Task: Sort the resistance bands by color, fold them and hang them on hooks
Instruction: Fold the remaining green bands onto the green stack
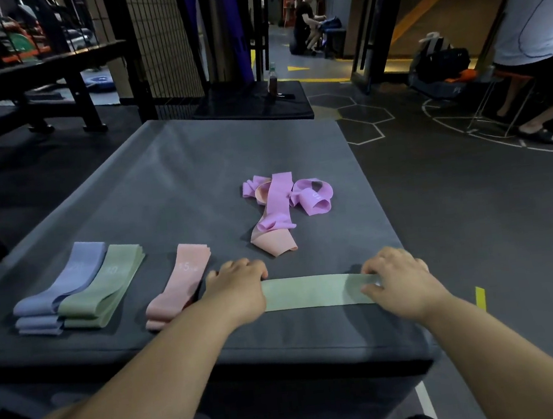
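Note:
A pale green band [312, 291] lies flat and stretched sideways near the front edge of the grey padded box [195, 170]. My left hand [239, 291] grips its left end, and my right hand [398, 279] pinches its right end. To the left lie three sorted stacks: blue-purple bands [60, 289], green bands [104, 287] and peach bands [179, 287]. Farther back, a loose tangle of pink-purple bands [284, 198] lies over a peach band [273, 242].
A black wire grid panel [159, 40] stands behind the box, with a dark platform and a bottle [272, 80] beside it. A seated person [535, 42] is at the right; another sits far back. A black bench [29, 75] stands at the left.

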